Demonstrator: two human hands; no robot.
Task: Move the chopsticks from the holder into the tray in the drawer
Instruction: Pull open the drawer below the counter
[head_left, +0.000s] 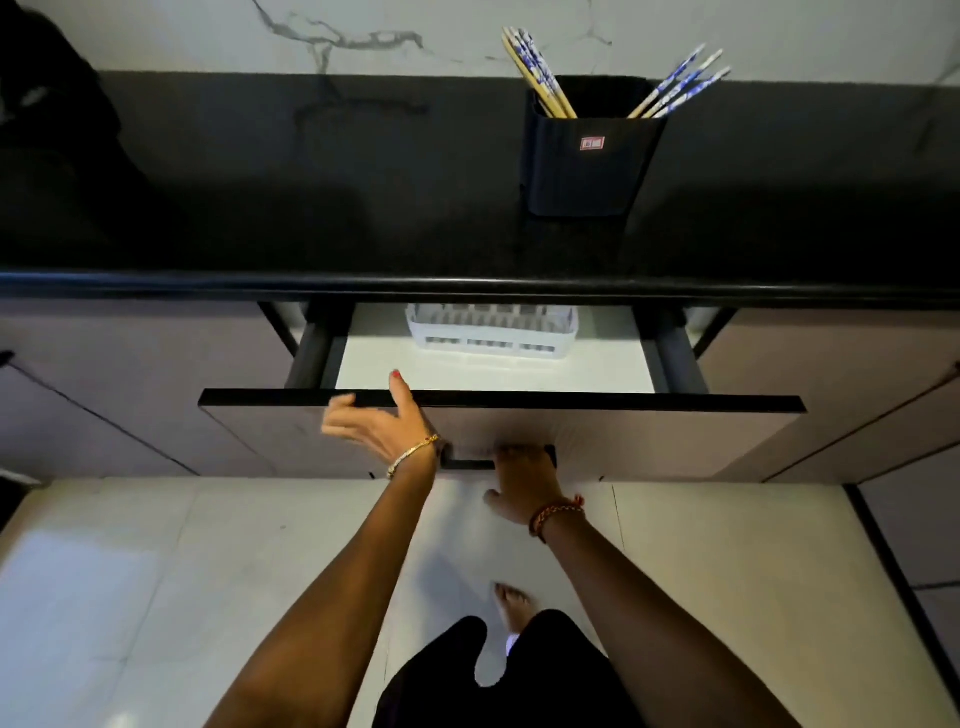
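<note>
A black holder (587, 161) stands on the dark countertop, right of centre. Several blue-and-white patterned chopsticks (540, 73) lean out of it in two bunches, the second bunch (680, 83) tilting right. Below the counter a drawer (675, 431) is partly pulled out. A white slotted tray (493, 330) sits at the drawer's back, half hidden under the counter edge. My right hand (524, 483) grips the drawer's dark handle (467, 460). My left hand (379, 421) is spread against the drawer front's top edge, thumb over the rim, holding nothing.
The counter's rounded black edge (208, 283) overhangs the drawer. Closed cabinet fronts (114, 395) flank it on both sides. A marble-patterned wall (337, 36) rises behind the counter. Pale floor tiles (156, 571) lie below, with my bare foot (511, 603) near the middle.
</note>
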